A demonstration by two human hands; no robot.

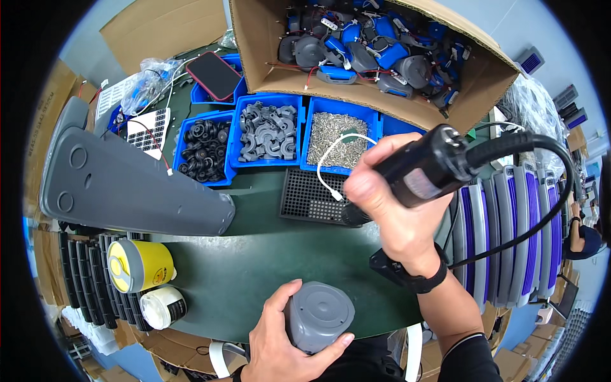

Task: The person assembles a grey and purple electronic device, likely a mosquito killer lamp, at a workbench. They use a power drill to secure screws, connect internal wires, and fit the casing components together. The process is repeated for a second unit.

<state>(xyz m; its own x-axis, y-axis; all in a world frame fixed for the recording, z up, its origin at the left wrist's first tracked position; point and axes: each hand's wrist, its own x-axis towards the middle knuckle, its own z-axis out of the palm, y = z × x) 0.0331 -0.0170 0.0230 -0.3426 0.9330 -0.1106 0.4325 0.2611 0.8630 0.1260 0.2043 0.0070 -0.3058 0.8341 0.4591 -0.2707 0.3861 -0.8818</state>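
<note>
- Left hand point(280, 347): partly open, thumb and fingers clamped on the sides of a gray cup point(321, 312); the two hands are well apart.
- Right hand point(407, 223): closed around a black electric screwdriver point(439, 153); its dark tip points down at the near right corner of a black hole tray point(296, 191); contact there cannot be told.
- Far side of the worktop point(254, 267): blue bins of black wheels point(216, 183), gray clips point(267, 163) and screws point(337, 170), before a cardboard box point(382, 105); a white cable point(321, 167) crosses the screw bin and tray; the right hand and screwdriver hide the tray's near right corner.
- Left edge: a long gray housing point(127, 178); nearer, a yellow tub point(153, 264) beside a white jar point(163, 307).
- Gray cup: at the worktop's front edge, flat end up; within the left grip, well apart from the screwdriver tip; whether it rests on the worktop cannot be told.
</note>
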